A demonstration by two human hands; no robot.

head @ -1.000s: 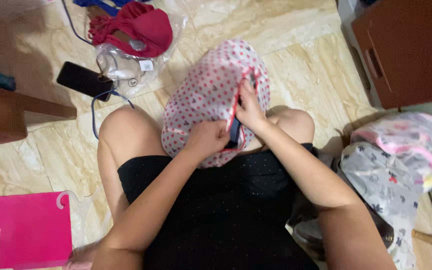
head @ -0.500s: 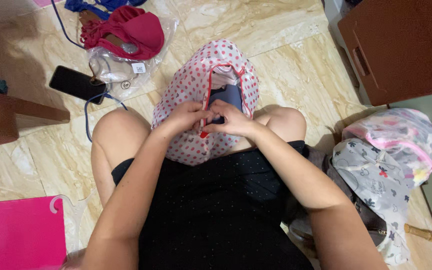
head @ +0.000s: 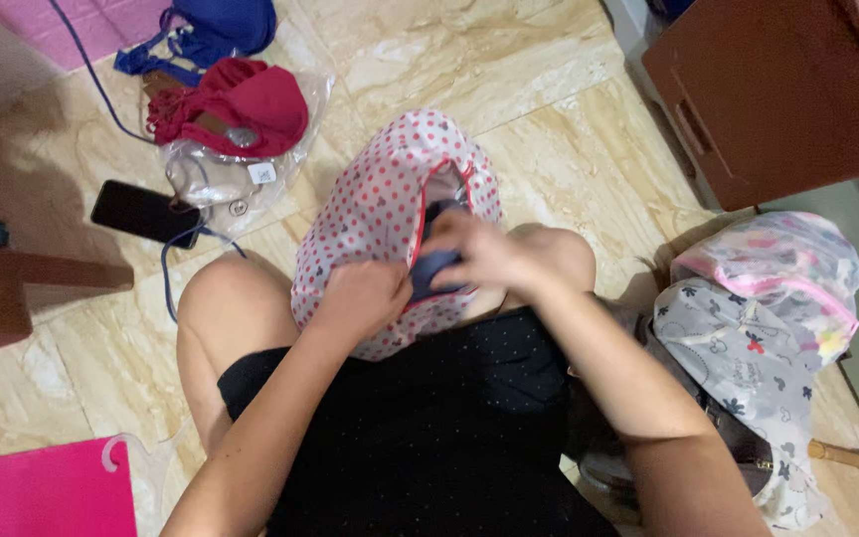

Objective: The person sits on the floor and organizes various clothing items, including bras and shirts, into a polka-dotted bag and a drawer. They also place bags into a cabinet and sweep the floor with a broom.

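Since half a second ago both hands have shifted a little to the right of the frame, and the dark blue item now sits deeper in the mouth of the polka-dot pouch; the camera has also tipped, so the floor clutter rides lower in the upper left.

From the head view, I see the left hand (head: pixel 365 296) clamped on the near edge of the white pouch with red dots (head: pixel 380 204), pinching the fabric beside its red-trimmed opening. The right hand (head: pixel 484 254) is closed around the dark blue folded item (head: pixel 436 267), which lies half inside the opening, at the centre of the frame over the knees. The two hands are close together, nearly touching across the opening. My judgement is that the blue item is being worked into the pouch, with the left hand holding the mouth steady.

On the tiled floor (head: pixel 549 129), in the upper left of the frame, lies a red cloth item (head: pixel 251 104) on a clear plastic bag (head: pixel 216 184), with a blue cloth item (head: pixel 221 25) above it and a black phone (head: pixel 146 214) with a cable just below. A pink bag (head: pixel 42 492) shows in the lower left. On the right of the frame sit a grey printed pouch (head: pixel 738 358) and a clear pink-trimmed pouch (head: pixel 777 273), below a brown wooden cabinet (head: pixel 777 99).
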